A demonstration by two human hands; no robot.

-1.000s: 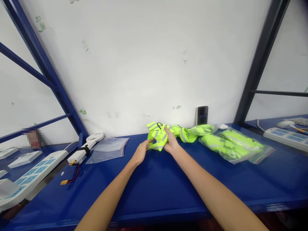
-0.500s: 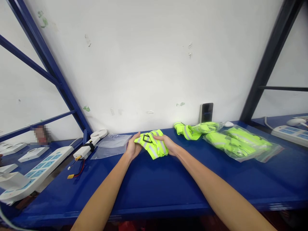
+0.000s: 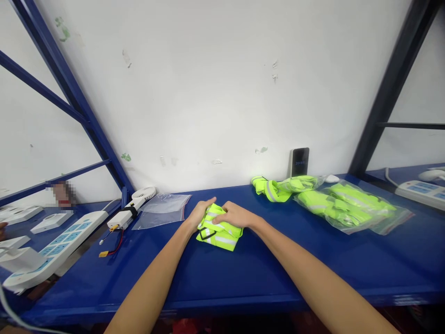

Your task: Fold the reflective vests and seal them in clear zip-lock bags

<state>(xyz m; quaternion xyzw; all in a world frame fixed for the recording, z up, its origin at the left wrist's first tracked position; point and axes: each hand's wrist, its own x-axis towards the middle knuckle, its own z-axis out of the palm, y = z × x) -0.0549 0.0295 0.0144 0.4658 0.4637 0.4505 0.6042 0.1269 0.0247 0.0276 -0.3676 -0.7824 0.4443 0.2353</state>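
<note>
A white wall [image 3: 194,93], scuffed with flaked spots [image 3: 127,59] and pale green patches [image 3: 61,28], rises behind a glossy blue workbench top [image 3: 271,273]. A blue metal upright [image 3: 74,93] with two slanting braces [image 3: 41,86] frames the left side, and a darker post [image 3: 386,88] with a thin crossbar [image 3: 413,125] leans at right. Soft, even light brightens the wall's middle.

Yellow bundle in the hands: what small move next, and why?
Probably fold the lower part of the yellow bundle upward: the left hand and right hand are at its upper part, while the striped lower part, with the black buckle, sticks out uncovered toward the near edge of the blue table.
</note>
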